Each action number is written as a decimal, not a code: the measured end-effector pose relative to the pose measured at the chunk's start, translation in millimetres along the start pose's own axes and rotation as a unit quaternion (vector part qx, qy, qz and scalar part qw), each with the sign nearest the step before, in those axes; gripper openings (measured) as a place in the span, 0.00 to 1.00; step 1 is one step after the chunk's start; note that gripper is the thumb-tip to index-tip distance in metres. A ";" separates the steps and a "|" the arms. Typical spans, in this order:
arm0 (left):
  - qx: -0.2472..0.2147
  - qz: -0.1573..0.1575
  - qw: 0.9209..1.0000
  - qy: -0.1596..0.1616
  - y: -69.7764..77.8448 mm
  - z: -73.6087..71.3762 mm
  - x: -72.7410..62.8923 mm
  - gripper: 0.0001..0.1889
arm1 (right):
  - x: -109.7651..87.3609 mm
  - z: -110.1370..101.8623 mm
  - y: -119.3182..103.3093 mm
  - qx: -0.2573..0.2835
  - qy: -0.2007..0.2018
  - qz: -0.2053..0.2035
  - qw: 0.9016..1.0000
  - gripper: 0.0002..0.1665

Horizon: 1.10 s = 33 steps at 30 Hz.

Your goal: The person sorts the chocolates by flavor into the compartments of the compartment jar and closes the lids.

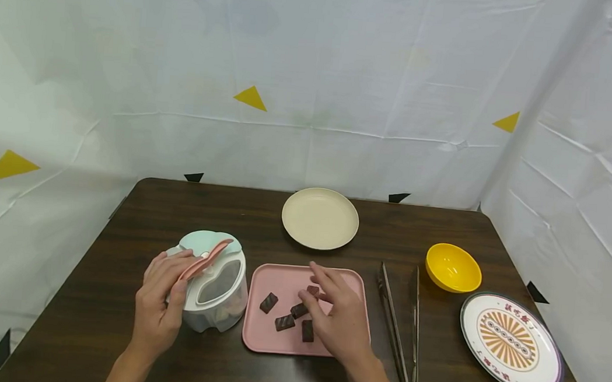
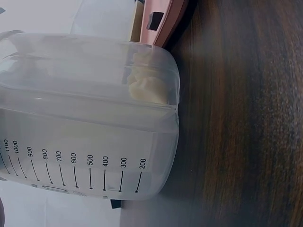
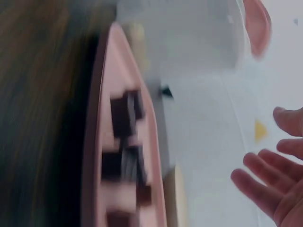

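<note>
My left hand [image 1: 159, 302] is at the top of a clear, divided storage canister [image 1: 232, 312]. It pinches the pink lid flap [image 1: 204, 261], which stands raised from the white top. Beside that flap sits a mint-green lid section [image 1: 203, 240]. In the left wrist view, pale pieces [image 2: 149, 90] lie at the canister's bottom, and its wall carries volume marks. Over a pink tray [image 1: 260, 343] hovers my right hand [image 1: 340, 319], its fingers spread and holding nothing. Several dark chocolate pieces [image 1: 284, 322] rest on the tray, some partly hidden by that hand.
Behind the tray lies a cream plate [image 1: 320, 218]. Long metal tongs [image 1: 394, 331] lie right of the tray. Farther right are a yellow bowl [image 1: 454, 268] and a patterned white plate [image 1: 512, 344] near the table's right edge. White sheeting [image 1: 313, 69] encloses the table.
</note>
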<state>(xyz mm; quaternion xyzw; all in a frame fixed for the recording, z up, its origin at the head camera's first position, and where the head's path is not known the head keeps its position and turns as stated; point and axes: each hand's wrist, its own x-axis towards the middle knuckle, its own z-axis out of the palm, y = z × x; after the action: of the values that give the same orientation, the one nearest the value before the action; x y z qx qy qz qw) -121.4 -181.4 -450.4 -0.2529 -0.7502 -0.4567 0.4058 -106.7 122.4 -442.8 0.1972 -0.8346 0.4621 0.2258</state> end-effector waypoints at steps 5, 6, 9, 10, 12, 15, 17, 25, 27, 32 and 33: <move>-0.002 0.008 1.000 0.009 0.1 0.5 0.8 0.14 | 13.3 30.5 -19.7 0.059 -0.068 -0.039 0.995 0.29; -0.002 0.010 1.000 0.011 0.1 0.6 0.7 0.14 | 15.8 35.5 -22.9 0.065 -0.078 -0.044 0.994 0.29; -0.001 0.010 1.000 0.009 0.1 0.9 0.2 0.15 | 23.8 46.6 -30.7 0.074 -0.098 -0.059 0.991 0.30; -0.002 0.010 1.000 0.008 0.1 1.0 0.0 0.15 | 26.8 49.1 -33.1 0.074 -0.102 -0.063 0.990 0.31; 0.000 0.010 1.000 0.008 -0.1 1.1 -0.2 0.15 | 33.8 53.2 -37.1 0.069 -0.107 -0.079 0.989 0.32; 0.002 0.008 1.000 0.006 -0.6 1.2 -0.7 0.15 | 43.7 57.6 -42.0 0.053 -0.116 -0.113 0.985 0.35; 0.005 0.008 1.000 0.006 -1.3 1.3 -1.0 0.15 | 49.1 60.5 -43.6 0.044 -0.124 -0.138 0.982 0.36; 0.008 0.013 1.000 0.004 -3.1 2.0 -2.2 0.15 | 58.4 69.6 -44.0 0.015 -0.139 -0.180 0.974 0.39; 0.011 0.010 1.000 0.001 -3.2 1.8 -2.2 0.15 | 59.3 70.3 -43.5 0.012 -0.142 -0.180 0.973 0.40; 0.010 0.015 1.000 0.002 -2.7 1.2 -1.9 0.15 | 59.5 71.1 -41.7 -0.002 -0.147 -0.186 0.972 0.41; 0.008 0.017 1.000 0.002 -2.5 1.2 -1.8 0.15 | 59.4 71.2 -41.3 -0.006 -0.146 -0.188 0.971 0.41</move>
<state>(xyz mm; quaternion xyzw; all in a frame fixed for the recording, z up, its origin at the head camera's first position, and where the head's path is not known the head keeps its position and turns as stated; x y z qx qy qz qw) -122.8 -181.5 -453.5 -0.2618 -0.7488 -0.4437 0.4170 -147.0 33.6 -414.9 0.4146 -0.8091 0.3728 0.1856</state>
